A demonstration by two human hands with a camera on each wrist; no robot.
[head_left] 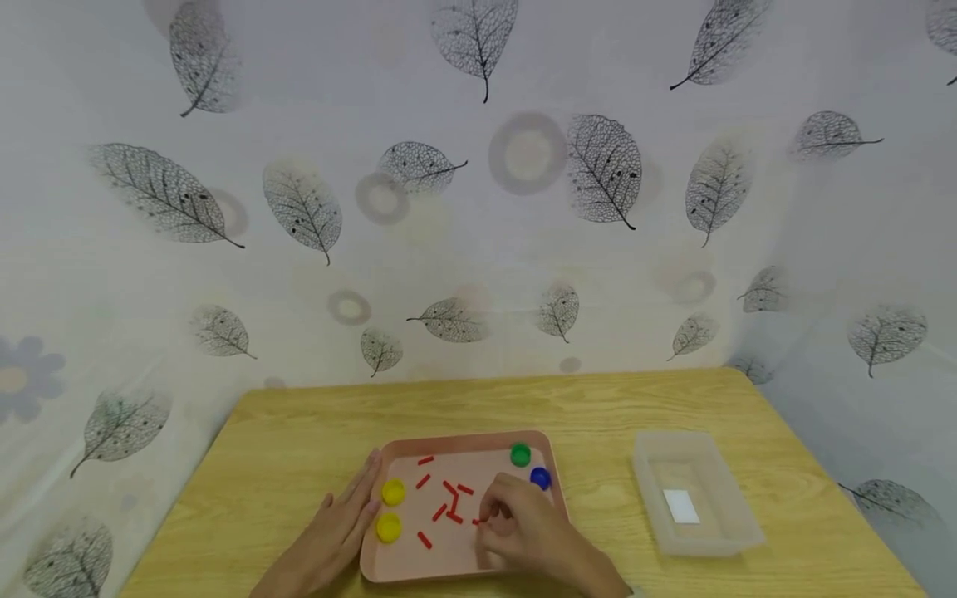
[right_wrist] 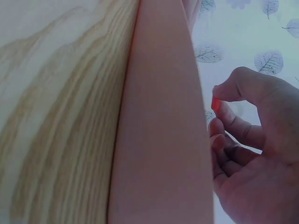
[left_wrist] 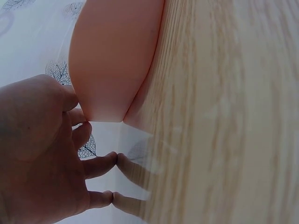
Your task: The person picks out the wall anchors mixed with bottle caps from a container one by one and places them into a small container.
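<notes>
A pink tray (head_left: 404,566) lies on the wooden table with several short red sticks (head_left: 424,540) scattered over its floor. Over the tray's right part, my right hand (head_left: 531,523) pinches one small red stick (right_wrist: 215,102) between thumb and forefinger, its other fingers curled in. My left hand (head_left: 332,531) lies along the tray's left side, fingers extended, some touching its rim and others resting on the table in the left wrist view. Two yellow round cups (head_left: 393,492) sit inside by the left wall. At the right stand a green cup (head_left: 520,454) and a blue cup (head_left: 540,478).
To the right of the tray is a translucent plastic box (head_left: 728,498) with a white rectangular piece (head_left: 681,506) in it. A pale curtain (head_left: 463,241) printed with leaves hangs behind and beside the wooden table (head_left: 598,407).
</notes>
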